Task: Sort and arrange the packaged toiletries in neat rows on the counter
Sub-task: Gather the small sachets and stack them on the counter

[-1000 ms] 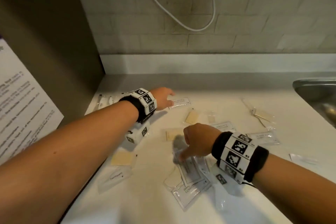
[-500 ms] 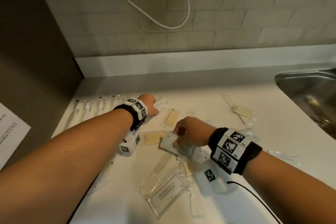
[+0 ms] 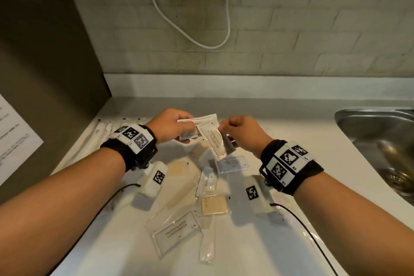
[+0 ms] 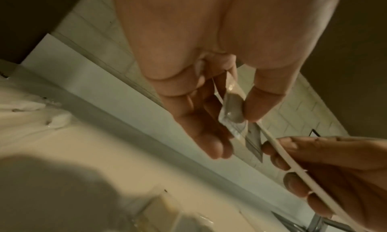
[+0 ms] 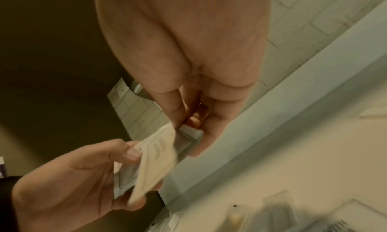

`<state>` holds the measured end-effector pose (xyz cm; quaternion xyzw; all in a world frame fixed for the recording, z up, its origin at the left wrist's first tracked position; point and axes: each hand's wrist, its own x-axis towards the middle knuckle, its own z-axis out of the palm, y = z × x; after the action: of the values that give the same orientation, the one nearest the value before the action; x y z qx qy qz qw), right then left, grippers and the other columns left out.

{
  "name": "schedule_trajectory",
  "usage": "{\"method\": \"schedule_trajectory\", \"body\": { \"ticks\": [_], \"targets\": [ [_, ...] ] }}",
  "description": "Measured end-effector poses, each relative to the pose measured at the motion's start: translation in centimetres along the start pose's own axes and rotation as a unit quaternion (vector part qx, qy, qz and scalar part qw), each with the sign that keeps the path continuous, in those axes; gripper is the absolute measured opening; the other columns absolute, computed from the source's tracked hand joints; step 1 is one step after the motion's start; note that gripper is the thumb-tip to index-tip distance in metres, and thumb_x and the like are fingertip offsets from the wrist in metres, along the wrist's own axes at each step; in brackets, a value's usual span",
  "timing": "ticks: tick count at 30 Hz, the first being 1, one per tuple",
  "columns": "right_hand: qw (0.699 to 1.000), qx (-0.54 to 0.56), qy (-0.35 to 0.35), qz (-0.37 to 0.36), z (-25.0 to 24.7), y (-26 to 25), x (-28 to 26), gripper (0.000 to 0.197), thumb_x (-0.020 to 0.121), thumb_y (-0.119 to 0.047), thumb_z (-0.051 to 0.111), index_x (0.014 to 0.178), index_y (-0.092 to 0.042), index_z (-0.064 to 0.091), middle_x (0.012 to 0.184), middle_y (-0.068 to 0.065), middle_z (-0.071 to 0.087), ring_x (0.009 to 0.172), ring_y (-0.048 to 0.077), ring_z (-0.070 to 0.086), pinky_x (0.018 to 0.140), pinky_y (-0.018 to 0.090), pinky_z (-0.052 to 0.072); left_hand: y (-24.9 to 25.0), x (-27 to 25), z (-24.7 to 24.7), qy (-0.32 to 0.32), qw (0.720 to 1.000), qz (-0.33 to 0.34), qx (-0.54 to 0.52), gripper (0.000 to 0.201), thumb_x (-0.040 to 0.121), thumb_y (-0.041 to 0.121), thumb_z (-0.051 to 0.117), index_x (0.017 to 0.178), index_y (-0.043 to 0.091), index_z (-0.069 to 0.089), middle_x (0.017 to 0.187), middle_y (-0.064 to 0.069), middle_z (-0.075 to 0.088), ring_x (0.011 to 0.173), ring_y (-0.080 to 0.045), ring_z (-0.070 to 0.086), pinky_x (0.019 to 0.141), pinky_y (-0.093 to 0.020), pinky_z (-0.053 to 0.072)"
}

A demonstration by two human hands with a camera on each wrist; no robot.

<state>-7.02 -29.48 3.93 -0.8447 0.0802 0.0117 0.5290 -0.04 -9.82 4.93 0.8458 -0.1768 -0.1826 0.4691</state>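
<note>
Head view: both hands are holding shampoo sachets above the counter point(image 3: 302, 141); the left hand point(image 3: 172, 125) is pinching one sachet point(image 3: 190, 122), the right hand point(image 3: 243, 132) another point(image 3: 214, 141); they are looking light, floppy, slippery, best taken by an edge. Left wrist view: thumb and fingers point(image 4: 257, 103) are clamping the glossy packet point(image 4: 232, 110). Right wrist view: fingertips point(image 5: 173, 113) are nipping the pale printed sachet's point(image 5: 155, 162) corner.

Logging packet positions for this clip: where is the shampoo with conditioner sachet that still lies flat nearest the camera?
In the head view, the sachet lies low and centre-left on the counter, between the forearms, just left of a tan soap packet.
</note>
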Motion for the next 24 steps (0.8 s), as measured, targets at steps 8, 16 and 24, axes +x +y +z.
{"method": "schedule_trajectory", "body": {
  "ticks": [8,16,24],
  "targets": [
    [0.998,0.056,0.016,-0.007,-1.8,0.4,-2.1,0.013,0.096,-0.012,0.054,0.088,-0.008,0.063,0.087,0.005,0.070,0.071,0.014,0.065,0.061,0.024,0.055,1.0,-3.7,2.7,-0.006,0.997,0.008,-0.082,0.034,0.090,0.003,0.064,0.115,0.025,0.064,0.106,0.001,0.073,0.083,-0.008,0.074,0.068,-0.021,0.059],
    [0.991,0.122,0.052,-0.004,-3.2,1.5,-4.0,0.019,0.087,0.002,0.060,0.104,-0.004,0.053,0.083,0.009,0.072,0.076,0.022,0.072,0.062,0.026,0.060,0.2,-5.4,4.9,0.002,0.982,-0.038,-0.186,0.042,0.094,-0.007,0.053,0.126,0.018,0.062,0.119,-0.016,0.068,0.095,-0.030,0.074,0.079,-0.039,0.061],
    [0.982,0.182,0.041,-0.003,-2.4,2.7,-5.0,0.030,0.083,0.007,0.064,0.109,-0.002,0.052,0.090,0.013,0.072,0.069,0.018,0.073,0.063,0.028,0.062,1.8,-6.3,7.7,0.042,0.983,-0.024,-0.179,0.042,0.097,-0.004,0.049,0.130,0.018,0.061,0.116,-0.008,0.071,0.087,-0.018,0.074,0.075,-0.032,0.062]
  ]
}}
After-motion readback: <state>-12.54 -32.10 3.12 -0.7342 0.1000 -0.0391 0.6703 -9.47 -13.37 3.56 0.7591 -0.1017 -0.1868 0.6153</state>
